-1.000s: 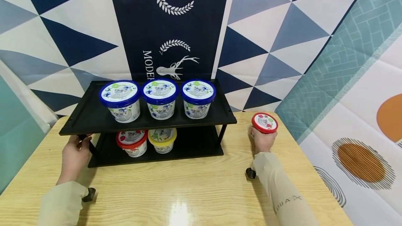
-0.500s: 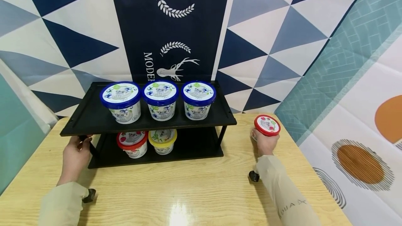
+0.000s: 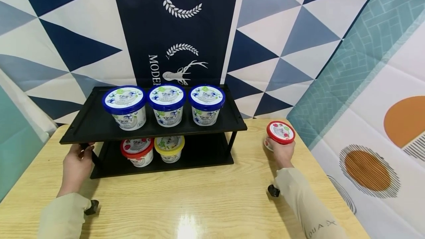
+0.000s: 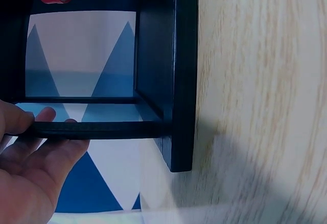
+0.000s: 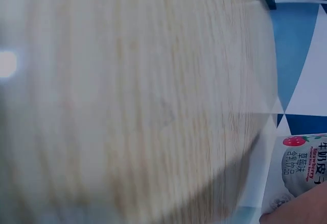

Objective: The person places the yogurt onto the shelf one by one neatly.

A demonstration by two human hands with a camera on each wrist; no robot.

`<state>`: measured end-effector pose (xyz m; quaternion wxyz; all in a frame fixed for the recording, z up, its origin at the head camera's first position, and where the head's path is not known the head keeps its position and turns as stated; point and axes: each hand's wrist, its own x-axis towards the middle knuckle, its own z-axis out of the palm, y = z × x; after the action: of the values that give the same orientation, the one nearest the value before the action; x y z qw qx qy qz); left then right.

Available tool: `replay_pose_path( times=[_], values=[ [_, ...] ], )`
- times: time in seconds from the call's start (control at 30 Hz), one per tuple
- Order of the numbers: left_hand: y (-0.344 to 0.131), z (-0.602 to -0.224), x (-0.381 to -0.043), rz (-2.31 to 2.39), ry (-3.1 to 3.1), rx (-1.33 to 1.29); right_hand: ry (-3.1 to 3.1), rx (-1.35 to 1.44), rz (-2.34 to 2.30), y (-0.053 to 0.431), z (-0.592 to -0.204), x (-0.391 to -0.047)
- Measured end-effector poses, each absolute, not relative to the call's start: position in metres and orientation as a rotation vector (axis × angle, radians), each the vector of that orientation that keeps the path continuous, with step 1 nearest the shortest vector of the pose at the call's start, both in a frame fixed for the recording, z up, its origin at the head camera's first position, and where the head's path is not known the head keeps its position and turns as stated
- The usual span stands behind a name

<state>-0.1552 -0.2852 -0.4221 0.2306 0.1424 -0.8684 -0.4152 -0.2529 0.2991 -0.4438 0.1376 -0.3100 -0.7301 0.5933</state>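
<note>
My left hand point(image 3: 77, 165) holds the front left post of a black two-level shelf point(image 3: 79, 128). The left wrist view shows the thumb and fingers around that slim black post point(image 4: 102, 130). At the table's right side, my right hand point(image 3: 282, 153) grips a white tub with a red lid point(image 3: 280, 132). Strawberries are printed on the tub's side point(image 5: 301, 165) in the right wrist view, where only part of the hand shows. Its base is mostly hidden, so whether it touches the table I cannot tell.
Three blue-lidded tubs point(image 3: 166, 104) stand in a row on the upper shelf. Below are a red-lidded tub point(image 3: 138, 152) and a yellow-lidded tub point(image 3: 169, 149), partly covered by the upper board. Patterned cloth point(image 3: 262, 47) hangs behind the wooden table point(image 3: 186, 194).
My right hand, with the red-lidded tub, has shifted slightly right and toward me relative to the shelf. The left hand keeps its place on the post. The head view has turned slightly.
</note>
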Motion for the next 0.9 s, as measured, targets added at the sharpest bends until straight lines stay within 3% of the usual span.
replay_pose_path(
  times=[0.9],
  values=[
    [-0.285,-0.419,-0.154,-1.147,-2.413,0.415,-2.261,-0.704,1.706,0.279,-0.429,-0.228]
  ],
)
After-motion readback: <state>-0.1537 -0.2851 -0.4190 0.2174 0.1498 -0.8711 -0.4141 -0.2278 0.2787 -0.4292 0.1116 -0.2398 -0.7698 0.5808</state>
